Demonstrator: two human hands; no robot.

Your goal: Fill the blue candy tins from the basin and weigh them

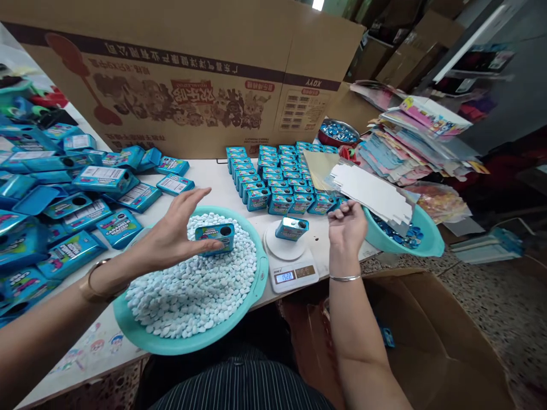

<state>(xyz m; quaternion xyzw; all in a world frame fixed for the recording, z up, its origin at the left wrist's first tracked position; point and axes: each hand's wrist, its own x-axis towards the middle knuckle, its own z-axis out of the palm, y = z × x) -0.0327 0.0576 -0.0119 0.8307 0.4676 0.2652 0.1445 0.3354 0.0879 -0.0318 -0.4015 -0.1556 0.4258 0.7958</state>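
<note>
My left hand is open, thumb and fingers spread beside a blue candy tin that lies on white candies in a turquoise bowl. The thumb overlaps the tin; whether it touches it, I cannot tell. To the right, a second blue tin, with a dark round hole in its top, stands on a white digital scale with a lit display. My right hand is raised right of the scale, its fingers curled closed near the white cards. What they hold, if anything, is hidden.
Several rows of blue tins stand before a large carton. Loose tins are heaped at left. At right are a turquoise basin of small blue pieces, stacked printed sheets, and an open cardboard box below.
</note>
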